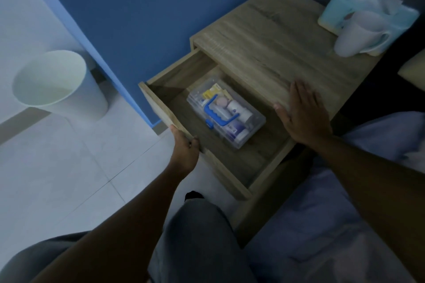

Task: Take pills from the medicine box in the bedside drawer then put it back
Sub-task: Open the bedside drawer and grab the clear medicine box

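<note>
Head view: the wood-grain bedside drawer (161, 108) stands pulled well out from the matching wood-grain nightstand (276, 53). The left hand (185, 151) is clenched over the top edge of the drawer's front panel, fingers curled over it, which looks like the grip used to draw it out and hold it steady. The right hand (301, 115) lies flat and released on the nightstand top at its near edge, palm down, grasping nothing; this reads as a brace so the cabinet does not shift while the drawer slides.

Inside the drawer, at about 2 o'clock from the left hand and 9 o'clock from the right, lies the one clear plastic medicine box with a blue carry handle (226, 114). It sits flat on the drawer floor, lid shut and handle folded down on top, apart from both hands. Through the lid several small bottles and packets show; at least three white bottles, though the exact count cannot be told.

At 1 o'clock on the nightstand top stand one pale blue tissue pack (340, 7) and, touching it in front, one white plastic mug (358, 37). At 9 o'clock on the tiled floor sits one white waste bin (57, 85).

The box has not yet been lifted, so the task looks barely begun.
</note>
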{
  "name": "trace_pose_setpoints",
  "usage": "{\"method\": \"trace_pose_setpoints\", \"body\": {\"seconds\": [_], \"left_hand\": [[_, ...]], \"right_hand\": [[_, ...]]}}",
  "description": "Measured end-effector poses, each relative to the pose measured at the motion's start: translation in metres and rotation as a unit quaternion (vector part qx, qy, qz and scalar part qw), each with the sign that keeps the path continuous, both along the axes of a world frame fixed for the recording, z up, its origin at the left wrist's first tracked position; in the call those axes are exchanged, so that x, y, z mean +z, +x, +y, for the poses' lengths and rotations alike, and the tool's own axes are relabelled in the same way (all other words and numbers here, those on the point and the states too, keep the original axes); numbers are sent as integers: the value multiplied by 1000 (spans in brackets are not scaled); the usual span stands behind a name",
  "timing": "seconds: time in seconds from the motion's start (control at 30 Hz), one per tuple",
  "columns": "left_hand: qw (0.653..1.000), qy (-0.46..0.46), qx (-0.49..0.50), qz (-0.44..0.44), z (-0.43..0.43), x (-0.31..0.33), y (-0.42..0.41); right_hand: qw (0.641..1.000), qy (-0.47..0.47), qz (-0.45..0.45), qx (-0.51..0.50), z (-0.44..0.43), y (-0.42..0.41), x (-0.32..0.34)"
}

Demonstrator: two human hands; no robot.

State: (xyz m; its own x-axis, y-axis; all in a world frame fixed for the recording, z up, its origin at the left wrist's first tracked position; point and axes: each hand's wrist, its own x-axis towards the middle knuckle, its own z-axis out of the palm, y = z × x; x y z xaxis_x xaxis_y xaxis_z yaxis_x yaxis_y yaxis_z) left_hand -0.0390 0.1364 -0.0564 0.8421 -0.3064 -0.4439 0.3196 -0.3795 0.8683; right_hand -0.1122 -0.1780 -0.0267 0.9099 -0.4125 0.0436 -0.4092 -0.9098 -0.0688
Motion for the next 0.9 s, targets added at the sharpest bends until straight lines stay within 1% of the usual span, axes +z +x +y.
{"method": "trace_pose_setpoints", "body": {"seconds": [0.13,0.27,0.33,0.4,0.47,0.57,0.63,0.7,0.8,0.83,0.87,0.9], "left_hand": [[1000,-15,6,1,0,-3,1],[999,-16,10,-28,4,-3,-2],[1000,-6,9,-18,8,5,2],[999,25,10,-44,10,18,14],[991,81,4,-105,10,34,29],[968,193,-11,-162,4,60,47],[953,228,-35,-196,-2,71,52],[945,227,-70,-225,-9,76,56],[945,184,-126,-238,-25,75,61],[947,170,-143,-230,-31,73,64],[950,161,-155,-218,-37,71,66],[953,157,-159,-203,-42,68,68]], "right_hand": [[1000,6,2,1,0,0,0],[1000,11,3,2,-1,-1,-1],[1000,21,8,-2,-1,-3,1],[1000,26,14,-5,0,-5,1],[999,37,26,-12,1,-7,1],[997,55,50,-25,4,-7,3],[994,63,73,-55,12,-1,9],[995,52,43,-77,31,3,18],[999,21,-43,25,77,-12,23],[997,41,-54,40,94,-18,20],[994,85,-59,20,109,-23,18],[988,142,-60,-29,121,-24,14]]}}
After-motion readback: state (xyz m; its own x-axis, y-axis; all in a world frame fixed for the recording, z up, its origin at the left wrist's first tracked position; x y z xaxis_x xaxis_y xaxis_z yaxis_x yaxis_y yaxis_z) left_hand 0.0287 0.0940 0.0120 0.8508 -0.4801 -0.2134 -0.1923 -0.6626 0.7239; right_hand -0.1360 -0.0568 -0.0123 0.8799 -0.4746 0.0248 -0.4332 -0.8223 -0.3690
